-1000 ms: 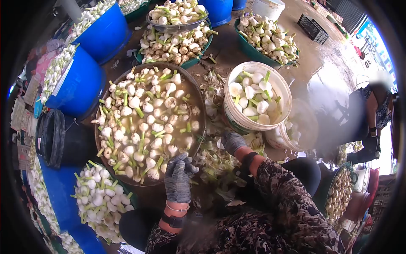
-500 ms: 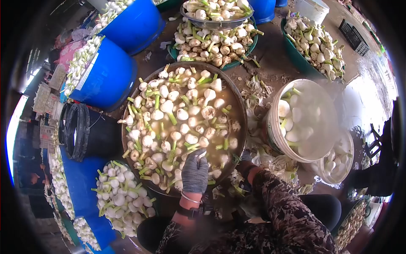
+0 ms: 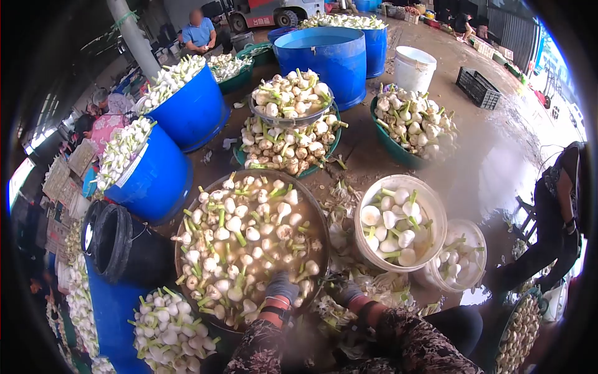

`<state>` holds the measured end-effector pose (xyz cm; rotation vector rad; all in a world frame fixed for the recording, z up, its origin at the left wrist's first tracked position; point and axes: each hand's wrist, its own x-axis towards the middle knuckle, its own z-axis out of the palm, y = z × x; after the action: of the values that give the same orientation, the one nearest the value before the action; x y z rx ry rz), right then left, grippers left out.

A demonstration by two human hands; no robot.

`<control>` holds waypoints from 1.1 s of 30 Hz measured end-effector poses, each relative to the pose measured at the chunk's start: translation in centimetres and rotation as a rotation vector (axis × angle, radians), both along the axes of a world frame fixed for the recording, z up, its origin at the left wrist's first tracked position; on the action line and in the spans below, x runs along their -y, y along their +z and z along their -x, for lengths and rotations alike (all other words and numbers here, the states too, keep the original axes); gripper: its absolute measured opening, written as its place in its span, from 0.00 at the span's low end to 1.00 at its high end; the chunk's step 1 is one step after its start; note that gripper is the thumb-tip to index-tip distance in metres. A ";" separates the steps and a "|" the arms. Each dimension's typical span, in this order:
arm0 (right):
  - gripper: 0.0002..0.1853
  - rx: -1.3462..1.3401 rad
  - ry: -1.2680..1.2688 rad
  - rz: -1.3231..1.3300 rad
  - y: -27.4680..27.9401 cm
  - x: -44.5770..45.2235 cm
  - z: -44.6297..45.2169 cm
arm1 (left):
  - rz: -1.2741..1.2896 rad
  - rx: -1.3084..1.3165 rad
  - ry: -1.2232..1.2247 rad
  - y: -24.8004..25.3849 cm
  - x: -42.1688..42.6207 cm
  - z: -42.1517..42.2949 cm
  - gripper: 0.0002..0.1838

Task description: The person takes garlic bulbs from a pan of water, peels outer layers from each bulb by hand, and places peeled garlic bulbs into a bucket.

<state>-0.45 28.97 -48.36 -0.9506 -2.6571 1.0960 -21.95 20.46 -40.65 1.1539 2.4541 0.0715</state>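
At five o'clock in basin [image 3: 326, 240], dipping left hand [image 3: 281, 288] among garlic [image 3: 252, 234], right hand [image 3: 346, 292] outside, likely for easy reach; cannot tell either grip.

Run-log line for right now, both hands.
left hand: among bulbs in round basin | right hand: beside basin, near peelings | grips: unclear

Gray gloves [image 3: 283, 287]: two; brown basin [image 3: 322, 212]: one; black crate [image 3: 478, 88]: one.

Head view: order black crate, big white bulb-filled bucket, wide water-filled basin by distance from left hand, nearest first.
From the left hand:
1. Wide basin: the hand is in it, at its near right part.
2. White bucket: right of the basin.
3. Black crate: far right, on the floor well beyond the bucket.
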 end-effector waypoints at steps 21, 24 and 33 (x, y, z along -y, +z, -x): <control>0.23 -0.046 -0.187 -0.081 24.6 4.4 -5.9 | -0.935 1.109 0.154 15.9 9.6 -9.1 0.21; 0.14 -0.363 -0.144 -0.094 25.2 5.6 -5.2 | -0.878 0.794 0.019 15.1 9.3 -9.3 0.21; 0.10 -0.216 -0.141 -0.334 23.8 6.9 -3.0 | -0.862 0.688 -0.026 12.4 9.0 -9.7 0.18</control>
<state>2.55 22.08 -24.59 -0.8806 -2.4491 0.6558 -12.27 11.42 -28.26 1.1780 1.7719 1.3727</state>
